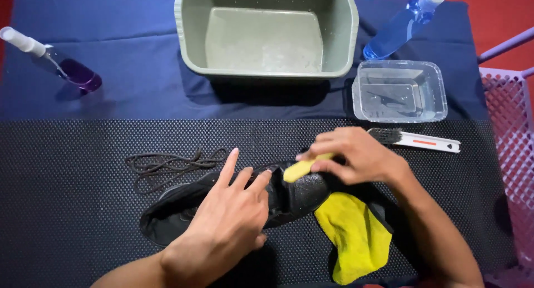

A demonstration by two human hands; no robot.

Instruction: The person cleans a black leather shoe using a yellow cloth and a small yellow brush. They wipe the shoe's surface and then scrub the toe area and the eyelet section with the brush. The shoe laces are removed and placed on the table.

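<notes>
Hands work on a black shoe [289,202] lying on its side near the middle of a dark dotted mat [72,210]. The left hand [231,221] presses flat on the shoe, fingers spread, gripping nothing. The right hand [356,154] pinches a small yellow piece [298,169] against the shoe's toe. A yellow cloth [356,238] lies just beside the shoe, towards the mat's near edge. Loose dark laces [167,167] rest to the left. Beyond the mat's far edge sits a grey basin [189,43].
</notes>
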